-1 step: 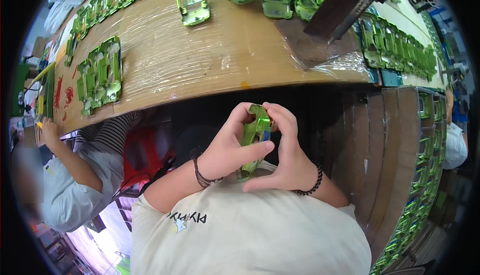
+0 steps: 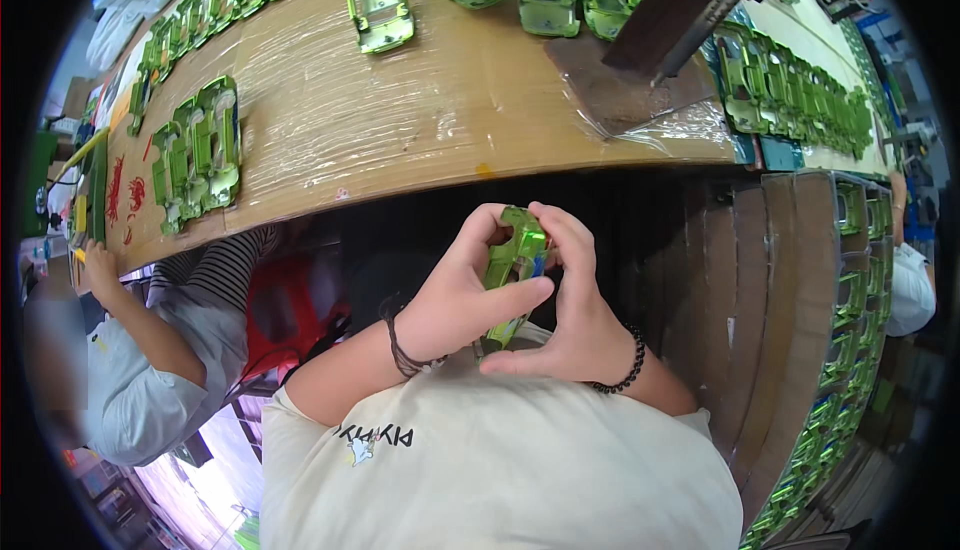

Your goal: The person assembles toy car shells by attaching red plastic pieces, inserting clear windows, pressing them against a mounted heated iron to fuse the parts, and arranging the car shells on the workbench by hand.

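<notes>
Between my two hands, in front of my chest, is a shiny green toy car body shell [image 2: 514, 248] with a blue patch on its side. My left hand [image 2: 468, 290] wraps round its left side, the thumb lying across the shell. My right hand [image 2: 572, 315] grips it from the right, fingertips at the far end and thumb near the close end. Parts of the shell are hidden behind my fingers. Beyond my hands, the nearest thing is the front edge of a plastic-wrapped table [image 2: 400, 130].
Several green car shells [image 2: 200, 155] stand at the table's left, with a single shell [image 2: 380, 5] at the back. A dark upright tool [image 2: 680, 25] stands on a brown mat [image 2: 625, 90]. To my right are stacked trays [image 2: 785, 280] of shells. A co-worker [image 2: 165, 360] sits at left.
The shell has tilted very slightly in my hands, and the table has shifted a little to the left in view. Both hands keep their hold.
</notes>
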Action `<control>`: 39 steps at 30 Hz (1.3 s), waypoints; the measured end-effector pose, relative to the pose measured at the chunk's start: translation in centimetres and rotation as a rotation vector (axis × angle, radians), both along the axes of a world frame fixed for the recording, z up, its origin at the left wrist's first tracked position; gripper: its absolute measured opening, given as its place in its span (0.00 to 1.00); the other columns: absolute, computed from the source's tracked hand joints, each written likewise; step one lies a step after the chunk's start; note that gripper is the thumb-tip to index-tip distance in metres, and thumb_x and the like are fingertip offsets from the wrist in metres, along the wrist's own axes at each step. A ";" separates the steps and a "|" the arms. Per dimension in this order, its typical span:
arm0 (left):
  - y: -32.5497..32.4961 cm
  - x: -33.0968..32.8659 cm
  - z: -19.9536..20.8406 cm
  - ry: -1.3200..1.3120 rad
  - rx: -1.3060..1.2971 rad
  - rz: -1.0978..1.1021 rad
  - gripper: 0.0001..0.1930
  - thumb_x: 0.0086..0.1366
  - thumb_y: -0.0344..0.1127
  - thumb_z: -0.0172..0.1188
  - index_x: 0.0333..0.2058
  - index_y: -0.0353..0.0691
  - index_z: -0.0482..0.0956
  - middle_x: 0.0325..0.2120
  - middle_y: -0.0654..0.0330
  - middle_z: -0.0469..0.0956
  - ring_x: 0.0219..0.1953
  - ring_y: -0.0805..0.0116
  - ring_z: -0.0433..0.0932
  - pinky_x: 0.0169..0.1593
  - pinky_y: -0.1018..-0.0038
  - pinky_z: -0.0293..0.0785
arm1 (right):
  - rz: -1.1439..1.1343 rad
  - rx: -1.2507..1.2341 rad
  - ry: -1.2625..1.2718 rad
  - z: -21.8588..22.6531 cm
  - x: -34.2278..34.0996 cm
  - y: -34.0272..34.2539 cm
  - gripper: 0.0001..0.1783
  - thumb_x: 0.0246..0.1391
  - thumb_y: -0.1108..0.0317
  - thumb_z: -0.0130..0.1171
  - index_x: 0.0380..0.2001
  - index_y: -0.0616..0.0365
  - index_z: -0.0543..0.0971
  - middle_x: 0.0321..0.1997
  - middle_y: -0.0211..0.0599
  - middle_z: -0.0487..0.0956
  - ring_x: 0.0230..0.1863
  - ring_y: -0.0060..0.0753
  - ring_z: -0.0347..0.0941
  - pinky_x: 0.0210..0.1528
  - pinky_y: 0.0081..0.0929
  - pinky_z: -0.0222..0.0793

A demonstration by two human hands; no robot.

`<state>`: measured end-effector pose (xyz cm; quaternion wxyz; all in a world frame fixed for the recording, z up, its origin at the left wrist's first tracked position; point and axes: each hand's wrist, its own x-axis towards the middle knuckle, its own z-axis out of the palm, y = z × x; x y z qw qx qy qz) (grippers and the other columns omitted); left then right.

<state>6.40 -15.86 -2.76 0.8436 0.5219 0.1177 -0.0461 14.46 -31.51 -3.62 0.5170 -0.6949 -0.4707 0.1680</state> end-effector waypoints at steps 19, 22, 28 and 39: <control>1.3 8.7 5.1 -0.061 -0.246 -0.220 0.31 0.70 0.28 0.53 0.67 0.28 0.51 0.60 0.51 0.67 0.57 0.63 0.73 0.59 0.67 0.74 | -0.030 0.622 1.229 2.5 6.8 -1.7 0.53 0.47 0.53 0.73 0.67 0.59 0.53 0.63 0.42 0.65 0.60 0.40 0.70 0.57 0.41 0.75; 1.0 10.1 5.1 -0.120 -0.269 -0.209 0.32 0.70 0.32 0.55 0.67 0.28 0.52 0.59 0.52 0.68 0.58 0.63 0.72 0.58 0.68 0.74 | -0.069 0.641 1.190 2.7 7.9 -1.0 0.54 0.45 0.50 0.74 0.66 0.60 0.54 0.63 0.43 0.66 0.58 0.39 0.73 0.55 0.38 0.77; 0.8 10.3 4.8 -0.150 -0.230 -0.114 0.30 0.70 0.28 0.52 0.67 0.29 0.53 0.58 0.46 0.69 0.55 0.62 0.75 0.55 0.69 0.76 | -0.034 0.689 1.256 2.9 8.8 -0.8 0.54 0.43 0.52 0.77 0.66 0.57 0.55 0.62 0.40 0.66 0.56 0.38 0.73 0.53 0.37 0.77; 0.6 10.4 6.1 -0.189 -0.203 -0.120 0.29 0.70 0.30 0.54 0.66 0.30 0.56 0.58 0.43 0.69 0.56 0.58 0.75 0.55 0.67 0.76 | -0.019 0.715 1.307 5.0 8.2 -0.8 0.47 0.48 0.54 0.73 0.64 0.58 0.58 0.59 0.39 0.70 0.55 0.38 0.74 0.54 0.37 0.76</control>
